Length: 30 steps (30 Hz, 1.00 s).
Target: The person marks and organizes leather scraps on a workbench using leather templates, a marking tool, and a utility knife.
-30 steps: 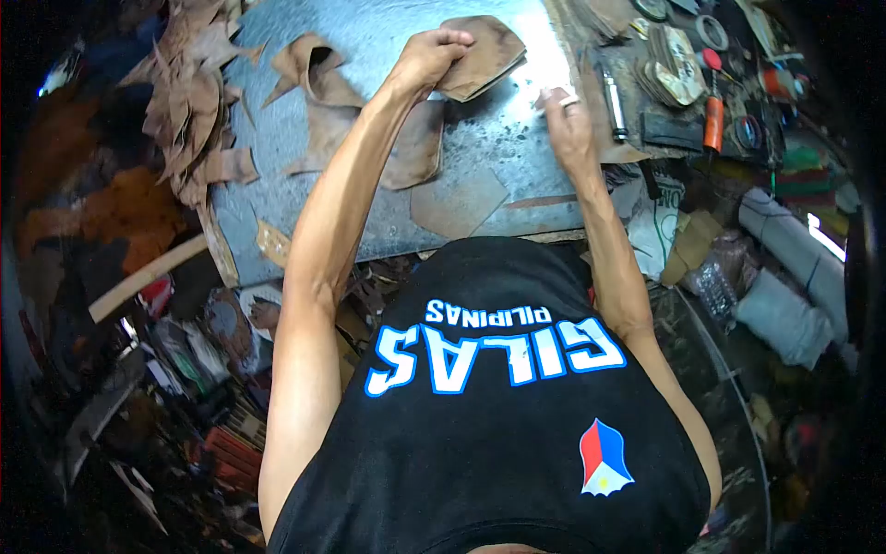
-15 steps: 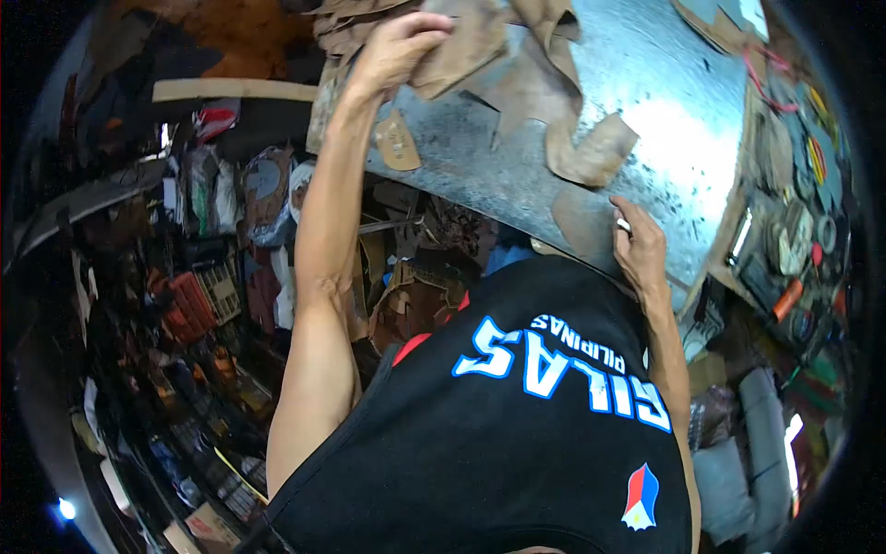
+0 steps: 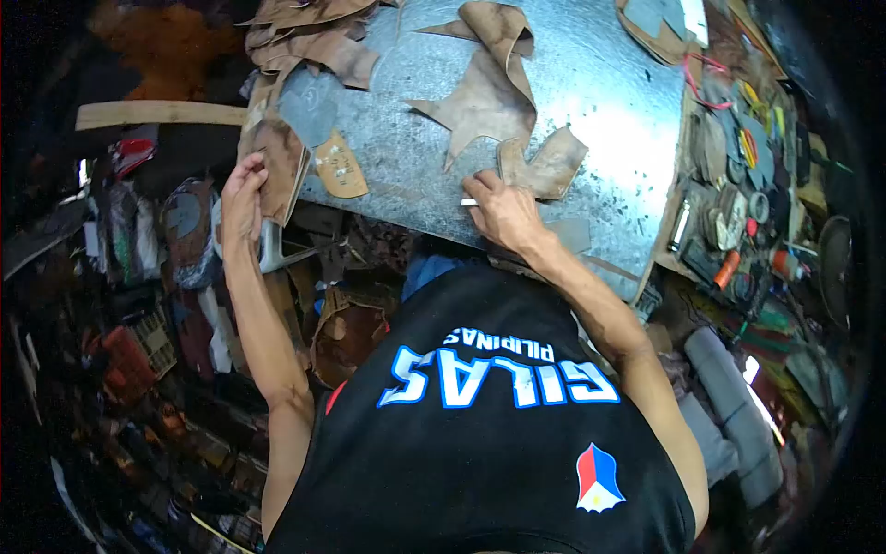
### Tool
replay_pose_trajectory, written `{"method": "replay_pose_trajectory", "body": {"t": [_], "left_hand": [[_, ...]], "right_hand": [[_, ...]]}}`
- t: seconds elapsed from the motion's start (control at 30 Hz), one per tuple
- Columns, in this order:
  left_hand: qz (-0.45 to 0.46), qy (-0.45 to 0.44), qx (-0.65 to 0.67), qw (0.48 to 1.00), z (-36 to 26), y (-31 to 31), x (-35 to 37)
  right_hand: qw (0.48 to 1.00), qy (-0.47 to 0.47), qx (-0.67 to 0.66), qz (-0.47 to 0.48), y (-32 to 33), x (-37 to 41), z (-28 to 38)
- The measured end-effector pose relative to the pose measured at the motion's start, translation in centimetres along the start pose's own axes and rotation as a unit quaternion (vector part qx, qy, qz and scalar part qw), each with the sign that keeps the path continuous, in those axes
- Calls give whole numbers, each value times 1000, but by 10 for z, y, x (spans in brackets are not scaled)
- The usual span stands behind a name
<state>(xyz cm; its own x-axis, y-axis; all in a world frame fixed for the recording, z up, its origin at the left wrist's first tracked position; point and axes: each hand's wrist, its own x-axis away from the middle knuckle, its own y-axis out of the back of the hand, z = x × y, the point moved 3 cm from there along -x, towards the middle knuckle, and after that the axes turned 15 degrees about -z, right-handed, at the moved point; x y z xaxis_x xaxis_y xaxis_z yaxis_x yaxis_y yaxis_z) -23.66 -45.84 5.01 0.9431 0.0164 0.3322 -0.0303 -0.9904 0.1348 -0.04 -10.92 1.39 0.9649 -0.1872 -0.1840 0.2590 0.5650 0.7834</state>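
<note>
My left hand (image 3: 242, 192) grips a stack of brown leather pieces (image 3: 281, 168) upright at the left edge of the metal-sheet table (image 3: 600, 83). My right hand (image 3: 500, 210) rests on the table near its front edge, a small white stick (image 3: 469, 201) pinched between its fingers. Its fingertips touch a notched tan leather piece (image 3: 549, 166). A large star-shaped leather cut (image 3: 480, 103) lies just beyond that hand. A tan sole-shaped piece (image 3: 340, 166) lies between my two hands.
More leather scraps are heaped at the table's far left (image 3: 305, 37). A crowded tool shelf (image 3: 743, 157) with an orange-handled tool (image 3: 727, 270) runs along the right. A wooden plank (image 3: 157, 114) and cluttered boxes fill the floor on the left.
My left hand brought the leather stack down from over the table to its left edge. My right hand moved onto the sheet beside the notched piece. The view swung.
</note>
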Motion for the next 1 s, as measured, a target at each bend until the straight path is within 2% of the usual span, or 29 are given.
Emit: {"method": "replay_pose_trajectory", "body": {"t": [0.03, 0.07, 0.1, 0.17, 0.23, 0.27, 0.3, 0.37, 0.43, 0.57, 0.63, 0.67, 0.7, 0.77, 0.8, 0.83, 0.93, 1.0], "left_hand": [[10, 7, 7, 1000, 5, 3, -2], [15, 8, 19, 1000, 8, 7, -4], [20, 11, 30, 999, 12, 10, -5], [42, 30, 56, 997, 16, 10, -8], [49, 38, 46, 997, 14, 11, -11], [39, 7, 31, 999, 13, 9, -12], [58, 17, 33, 998, 9, 9, -13], [64, -14, 31, 997, 6, 18, -22], [74, -23, 101, 992, -1, 28, -30], [40, -3, 180, 983, 1, 61, -59], [46, -26, 196, 979, -4, 66, -61], [42, -29, 193, 980, -4, 68, -63], [39, -31, 191, 980, -3, 68, -64], [38, -44, 186, 981, -2, 68, -67], [40, -24, 169, 985, 6, 73, -73], [25, -44, 126, 991, 12, 74, -77], [19, -2, 138, 990, 25, 68, -83], [74, 13, 165, 983, 34, 62, -91]], "right_hand": [[1000, -1, -10, -3, 3, 4, 3], [996, -30, -26, -77, 11, 9, 2], [997, -35, -13, -73, 17, 17, -1], [961, -143, 34, -235, 44, 31, -18], [925, -255, 107, -261, 58, 45, -34], [911, -310, 133, -237, 59, 53, -46], [896, -361, 149, -212, 55, 59, -57], [879, -428, 68, -199, 46, 61, -71], [871, -426, 35, -242, 41, 55, -70], [860, -450, 1, -239, 33, 50, -74], [824, -500, -90, -251, 33, 46, -64], [820, -468, -112, -310, 21, 52, -76], [820, -468, -110, -311, 10, 54, -81], [763, -543, -185, -298, 4, 62, -93], [727, -560, -249, -310, 5, 63, -92], [687, -573, -306, -326, 6, 61, -84], [592, -555, -469, -349, 18, 61, -69], [543, -531, -554, -341, 20, 68, -71]]}}
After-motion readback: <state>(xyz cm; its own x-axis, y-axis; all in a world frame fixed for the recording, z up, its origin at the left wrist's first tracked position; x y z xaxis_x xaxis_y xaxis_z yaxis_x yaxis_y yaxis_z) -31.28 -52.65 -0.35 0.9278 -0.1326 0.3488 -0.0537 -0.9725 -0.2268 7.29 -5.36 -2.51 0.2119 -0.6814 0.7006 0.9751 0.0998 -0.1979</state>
